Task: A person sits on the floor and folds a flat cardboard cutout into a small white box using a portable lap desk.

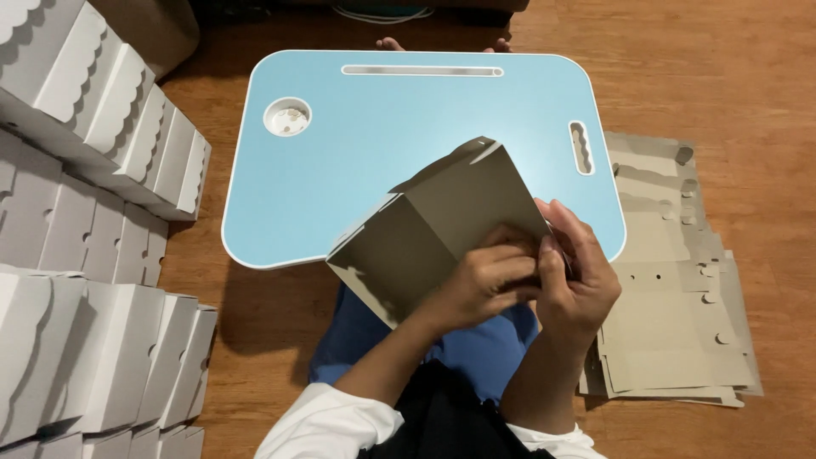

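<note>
A grey-brown cardboard box blank (429, 229), partly folded, is held up over the near edge of a light blue lap table (382, 136). My left hand (484, 285) grips its near right corner with fingers curled over the edge. My right hand (578, 276) pinches the same corner from the right, thumb against the card. Both hands meet at that corner, so the flap under them is hidden.
A pile of flat cardboard blanks (671, 280) lies on the wooden floor (748, 76) to the right. Several folded white boxes with scalloped edges (93, 110) are stacked along the left. The table has a round cup recess (286, 116) and a slot (422, 70).
</note>
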